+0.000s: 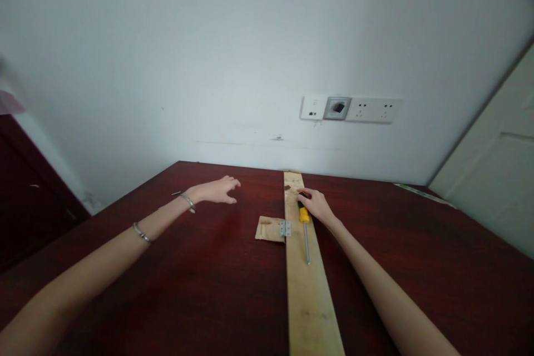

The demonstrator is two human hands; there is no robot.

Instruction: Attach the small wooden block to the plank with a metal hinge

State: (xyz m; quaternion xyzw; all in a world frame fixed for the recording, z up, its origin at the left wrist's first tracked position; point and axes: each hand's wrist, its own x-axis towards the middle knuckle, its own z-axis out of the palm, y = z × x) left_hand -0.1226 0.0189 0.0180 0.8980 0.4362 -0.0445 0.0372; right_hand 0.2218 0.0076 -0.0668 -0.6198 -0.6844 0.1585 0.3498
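Note:
My right hand (317, 205) has its fingers closed round the black and yellow handle of a screwdriver (304, 216). The screwdriver's shaft points toward me over a long wooden board (306, 295). A metal hinge (285, 228) lies at the board's left edge, bridging it and a small wooden block (270, 229). My left hand (217, 189) is to the left of the board, above the table, with its fingers apart and nothing in them. Whether any screws sit in the hinge is too small to tell.
The dark red table (200, 289) meets a white wall (208, 67) at the back. A small thin metal piece (176, 193) lies left of my left wrist. Wall sockets (373, 109) are at the back right, and a flat strip (423, 193) lies at the table's far right edge.

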